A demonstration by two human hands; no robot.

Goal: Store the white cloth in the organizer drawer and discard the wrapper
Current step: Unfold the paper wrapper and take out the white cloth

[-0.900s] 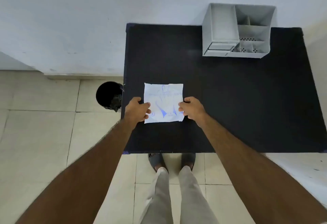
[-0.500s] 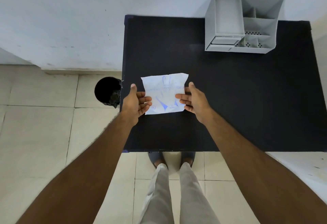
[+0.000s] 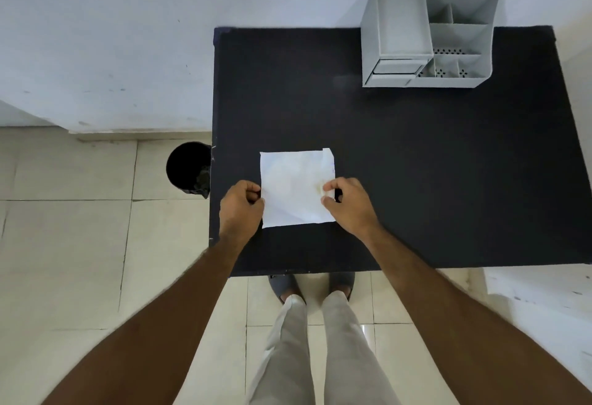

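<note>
A flat white square packet (image 3: 296, 188) lies on the black table (image 3: 416, 164) near its front left. Its plain white side faces up; whether cloth or wrapper shows I cannot tell. My left hand (image 3: 241, 209) pinches the packet's left edge. My right hand (image 3: 347, 201) pinches its right edge near a small yellowish mark. A grey organizer (image 3: 429, 36) with several compartments and a small shut drawer (image 3: 395, 68) at its front left stands at the table's back right.
A black bin (image 3: 187, 166) stands on the tiled floor against the table's left edge. A white wall runs behind the table. My legs and shoes are just below the table's front edge.
The packet was lifted and turned over: its blue-printed face showed before, and its plain white side shows now. Both hands went from holding its sides to pinching its edges on the table.
</note>
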